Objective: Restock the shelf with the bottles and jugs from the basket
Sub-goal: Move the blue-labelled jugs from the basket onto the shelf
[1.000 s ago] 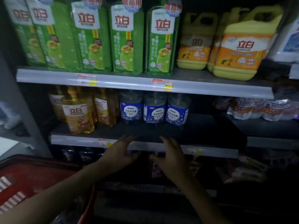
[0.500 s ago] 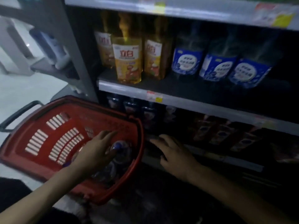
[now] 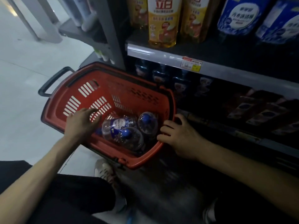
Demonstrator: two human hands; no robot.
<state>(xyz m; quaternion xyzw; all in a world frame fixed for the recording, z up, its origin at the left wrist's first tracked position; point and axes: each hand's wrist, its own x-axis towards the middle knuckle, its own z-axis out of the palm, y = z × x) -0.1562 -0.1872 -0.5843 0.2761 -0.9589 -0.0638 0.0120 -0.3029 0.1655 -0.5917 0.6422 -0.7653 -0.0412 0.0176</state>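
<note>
Head view: against half a second back, the right hand (image 3: 179, 135) has left the lower shelf front and now sits at the near right end of the red basket (image 3: 113, 88), fingers (image 3: 164, 131) curled over its rim, thumb up beside it. The left hand (image 3: 82, 122) has slid off the bottles to their left and sits inside the basket with fingers loosely spread, holding nothing; contact with the nearest bottle can't be told. The camera is lower and closer, so more of the load shows. The clear bottles (image 3: 123, 126), blue caps, three as far as I can tell, lie on their sides in the near right corner of the basket, bunched and touching, between the two hands. The basket's black handle (image 3: 53, 81) sticks out far left over the pale floor (image 3: 24, 78). The basket's far end is just beside the grey upright post (image 3: 111, 29) of the shelf unit. On the shelf above are yellow bottles (image 3: 163, 21) at left and blue-label bottles (image 3: 241, 15) at right, set back, with bare dark board in front of them. The shelf rail (image 3: 161, 54) carries a price tag (image 3: 191, 63) and overhangs the lower row of dark bottles (image 3: 161, 75), which are too dim to read. Dark pouches (image 3: 258, 110) lie low at right. A shoe (image 3: 105, 170) sits under the basket's near edge, with dark trousers (image 3: 64, 199) at bottom left. The floor is open left of the basket.
</note>
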